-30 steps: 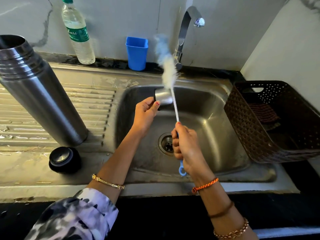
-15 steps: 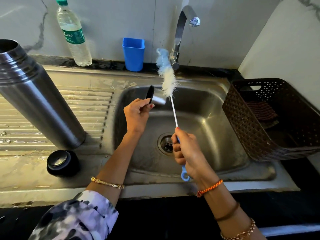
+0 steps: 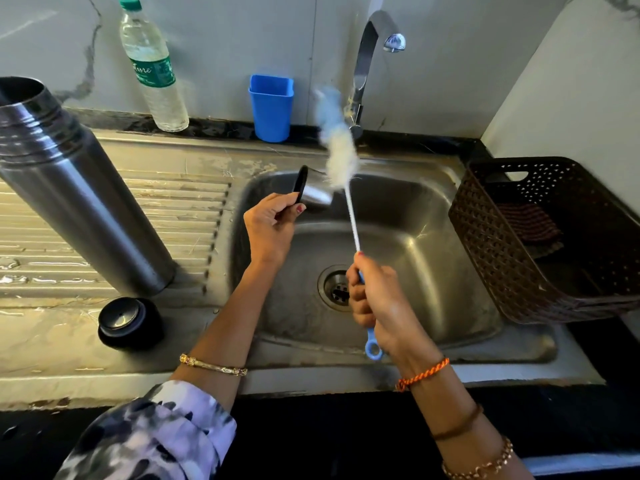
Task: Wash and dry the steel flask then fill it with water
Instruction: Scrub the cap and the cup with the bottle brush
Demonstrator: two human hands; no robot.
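Observation:
The tall steel flask (image 3: 79, 199) stands open on the ribbed drainboard at the left. Its black stopper (image 3: 129, 322) sits on the counter in front of it. Over the sink basin (image 3: 408, 237), my left hand (image 3: 272, 225) grips the flask's steel cup lid (image 3: 313, 192) by its black rim, tilted on its side. My right hand (image 3: 377, 303) grips the blue handle of a long bottle brush (image 3: 337, 150). The white and blue bristles stand upright, just right of the cup and outside it. The tap (image 3: 372, 64) shows no water running.
A plastic water bottle (image 3: 152, 67) and a blue plastic cup (image 3: 271, 107) stand along the back ledge. A dark brown perforated basket (image 3: 540, 237) with a cloth inside sits right of the sink. The drain (image 3: 337, 287) lies below my right hand.
My left hand has turned the cup lid and shifted it left, so its black rim now faces left. The brush bristles have come off the cup and blur beside it.

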